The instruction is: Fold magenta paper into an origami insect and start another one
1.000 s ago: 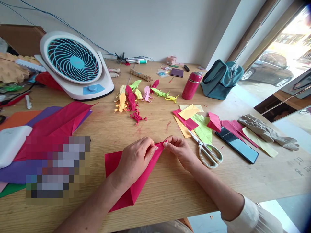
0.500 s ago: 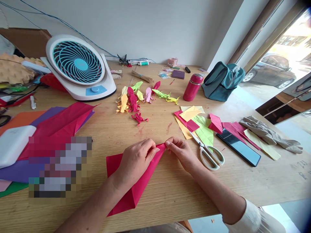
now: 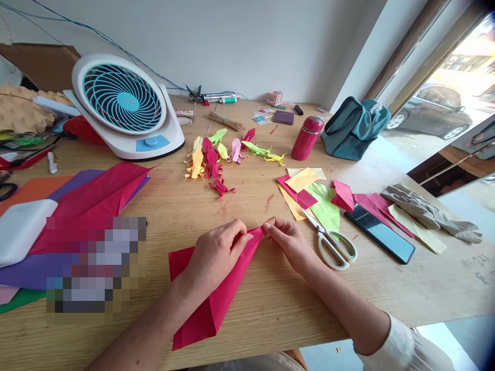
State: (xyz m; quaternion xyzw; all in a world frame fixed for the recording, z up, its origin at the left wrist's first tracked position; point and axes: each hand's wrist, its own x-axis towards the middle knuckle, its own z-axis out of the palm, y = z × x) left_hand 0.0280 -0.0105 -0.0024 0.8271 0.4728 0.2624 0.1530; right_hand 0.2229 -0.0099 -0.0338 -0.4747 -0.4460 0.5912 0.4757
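Observation:
A folded sheet of red paper (image 3: pixel 228 288) lies slanted over the front of the table, narrowing to a point at its upper right. My left hand (image 3: pixel 218 252) is closed on the paper near that point, with the palm over its middle. Thumb and fingers of my right hand (image 3: pixel 284 239) pinch the very tip. White-handled scissors (image 3: pixel 332 247) rest just right of my right hand. Beyond the hands sit several small folded paper figures, among them a red one (image 3: pixel 221 188).
A white fan (image 3: pixel 126 103) stands at the back left, near stacked coloured sheets (image 3: pixel 93 190). Paper pieces (image 3: pixel 301 181), a phone (image 3: pixel 381 234), a grey cloth (image 3: pixel 429 211), a red flask (image 3: pixel 307 138) and a teal bag (image 3: pixel 353 129) are on the right.
The lower edge of the red paper has shifted slightly downward. Both hands keep nearly the same place and the same hold.

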